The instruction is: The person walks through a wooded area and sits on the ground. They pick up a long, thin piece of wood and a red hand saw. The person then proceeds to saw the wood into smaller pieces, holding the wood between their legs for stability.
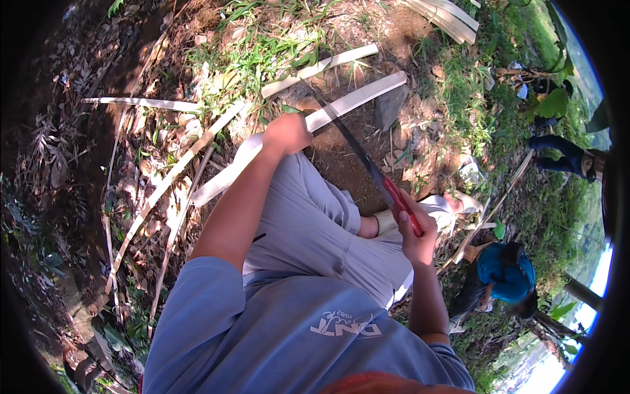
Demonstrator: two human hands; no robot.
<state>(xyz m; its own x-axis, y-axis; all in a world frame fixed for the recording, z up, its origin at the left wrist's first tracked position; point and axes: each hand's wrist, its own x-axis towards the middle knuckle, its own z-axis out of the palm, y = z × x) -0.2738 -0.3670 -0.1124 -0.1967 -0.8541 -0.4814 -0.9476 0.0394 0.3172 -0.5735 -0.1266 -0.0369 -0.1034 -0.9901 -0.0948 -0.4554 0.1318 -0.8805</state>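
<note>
My left hand (287, 134) is closed round a long pale bamboo strip (367, 90), which slants from beside my left thigh up to the right. Its far end lies over a grey stone (392, 113). In my right hand (419, 231) is the red handle of a machete (357, 150). The long dark blade points up and left and crosses the strip just beyond my left fist; whether its edge touches the strip I cannot tell. Another pale strip (320, 69) lies on the ground past the blade.
Several long strips (174, 174) lie among dry leaves on the left, and a bundle of pale slats (446, 18) at the top. My bent legs (328, 223) fill the middle. To the right are a long pole (489, 207), a bending person in blue (502, 272) and another person's legs (561, 154).
</note>
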